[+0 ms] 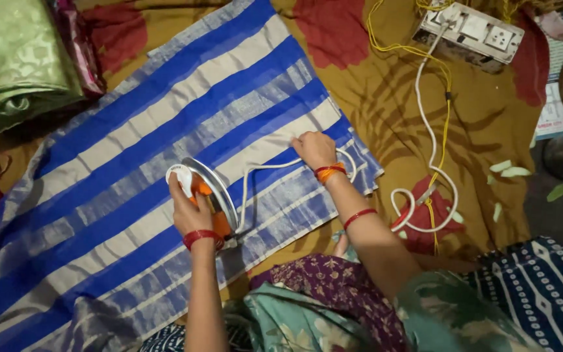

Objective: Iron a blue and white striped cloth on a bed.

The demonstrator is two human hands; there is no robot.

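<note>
Patterned clothing (333, 306) in teal and purple fills the 6 o'clock edge, and both forearms reach up from it. At centre, the left hand (189, 210) is closed around the orange handle of an electric iron (208, 192), which is tipped on its side so its round silver soleplate faces 3 o'clock. The iron rests on a blue, white and silver striped cloth (131, 176) that runs from 7 o'clock to 12 o'clock over a mustard sheet with red flowers (386, 98). Toward 2 o'clock of the iron, the right hand (314, 150) presses down on the cloth near its 3 o'clock edge, fingers curled; whether they pinch the fabric I cannot tell. A white cord (425, 130) loops from the iron past this hand, coils at 4 o'clock and climbs to a switchboard with sockets (470, 29) at 1 o'clock, alongside a yellow wire (386, 45). Folded green fabric (14, 58) lies at 10 o'clock.
</note>
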